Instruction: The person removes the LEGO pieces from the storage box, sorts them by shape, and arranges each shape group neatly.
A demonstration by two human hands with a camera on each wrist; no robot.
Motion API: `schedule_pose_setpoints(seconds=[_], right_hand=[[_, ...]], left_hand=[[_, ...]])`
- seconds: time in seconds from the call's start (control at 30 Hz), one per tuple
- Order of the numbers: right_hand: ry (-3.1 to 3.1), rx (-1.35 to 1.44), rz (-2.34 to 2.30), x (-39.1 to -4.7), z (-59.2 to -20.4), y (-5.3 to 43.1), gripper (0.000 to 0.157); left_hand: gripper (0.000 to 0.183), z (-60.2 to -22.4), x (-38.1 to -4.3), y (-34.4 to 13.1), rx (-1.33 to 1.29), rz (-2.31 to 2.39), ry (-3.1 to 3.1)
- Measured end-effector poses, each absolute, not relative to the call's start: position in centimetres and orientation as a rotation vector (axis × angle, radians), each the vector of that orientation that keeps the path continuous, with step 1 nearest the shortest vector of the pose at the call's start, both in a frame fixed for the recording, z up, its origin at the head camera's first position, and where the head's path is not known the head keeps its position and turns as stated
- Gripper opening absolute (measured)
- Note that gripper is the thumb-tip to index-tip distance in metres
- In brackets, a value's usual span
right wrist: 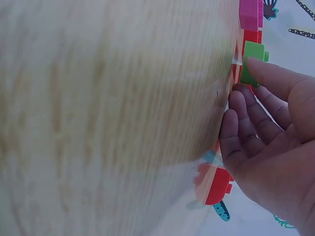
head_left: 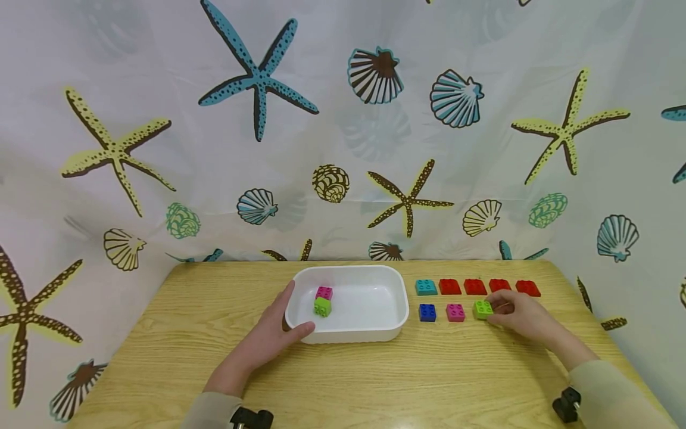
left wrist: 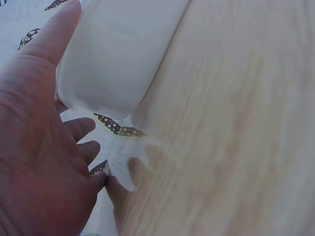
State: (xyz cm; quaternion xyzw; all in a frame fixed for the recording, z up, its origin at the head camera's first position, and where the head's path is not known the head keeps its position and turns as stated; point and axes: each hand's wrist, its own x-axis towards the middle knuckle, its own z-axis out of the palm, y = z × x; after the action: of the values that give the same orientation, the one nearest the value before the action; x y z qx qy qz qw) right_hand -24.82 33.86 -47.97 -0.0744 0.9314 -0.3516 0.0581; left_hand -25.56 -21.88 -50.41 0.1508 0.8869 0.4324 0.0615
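Observation:
A white plastic tray (head_left: 370, 328) sits mid-table with a magenta building brick (head_left: 324, 292) and a lime green building brick (head_left: 322, 307) inside, close to its left end. My left hand (head_left: 270, 333) rests against that end, thumb and fingers spread and fairly straight along the wall. To the right, my right hand (head_left: 522, 317) pinches another lime green building brick (head_left: 482, 309) at the right end of the front row. In the right wrist view the thumb lies on this green brick (right wrist: 253, 51); the other fingers are bent beside it.
Beside the held brick in the front row are a pink brick (head_left: 455, 313) and a blue brick (head_left: 427, 313). Behind them stand a teal brick (head_left: 426, 287) and several red bricks (head_left: 449, 286). A patterned curtain (head_left: 343, 137) hangs around the wooden table (head_left: 375, 381).

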Motion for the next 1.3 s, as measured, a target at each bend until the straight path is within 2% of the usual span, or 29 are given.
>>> schedule_pose_setpoints(seconds=[1.3], right_hand=[[2.739, -0.217, -1.111, -25.23, -48.23, 33.86, 0.039]], left_hand=[[0.114, -50.26, -25.52, -21.77, 0.441, 1.291, 2.685]])
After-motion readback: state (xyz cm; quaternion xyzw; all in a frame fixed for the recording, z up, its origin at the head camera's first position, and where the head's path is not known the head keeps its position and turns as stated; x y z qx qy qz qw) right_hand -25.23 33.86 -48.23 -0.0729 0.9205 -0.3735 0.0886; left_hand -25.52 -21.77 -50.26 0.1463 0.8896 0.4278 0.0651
